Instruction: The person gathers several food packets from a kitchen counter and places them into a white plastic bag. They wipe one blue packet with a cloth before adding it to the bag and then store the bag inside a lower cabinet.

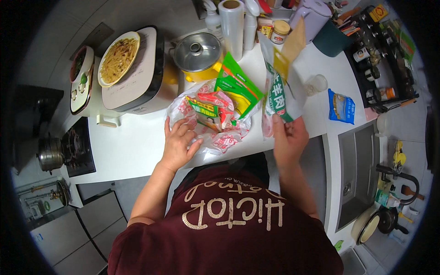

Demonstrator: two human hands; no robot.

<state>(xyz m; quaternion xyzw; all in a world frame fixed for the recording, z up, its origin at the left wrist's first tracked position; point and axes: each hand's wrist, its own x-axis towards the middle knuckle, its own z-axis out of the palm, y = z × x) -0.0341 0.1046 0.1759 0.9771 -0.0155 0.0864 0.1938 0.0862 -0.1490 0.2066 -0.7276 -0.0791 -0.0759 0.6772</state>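
Observation:
My right hand (290,141) grips the lower edge of a white and green plastic food packet (279,87), slightly blurred and raised over the counter. My left hand (180,142) lies palm down on the left edge of a crumpled white plastic bag with red print (227,141), fingers apart. Inside that bag's opening are a green and yellow seasoning sachet (207,112) and some red and pink packaging (225,103). A larger green and yellow pouch (237,86) leans at the bag's far right side.
Behind the bag stand a yellow pot with a glass lid (196,51) and a roll of plastic film (232,31). A plate of food (120,58) rests on a rice cooker (132,82) at left. Rightward are a small clear cup (316,84), a blue packet (341,107) and the sink (357,172).

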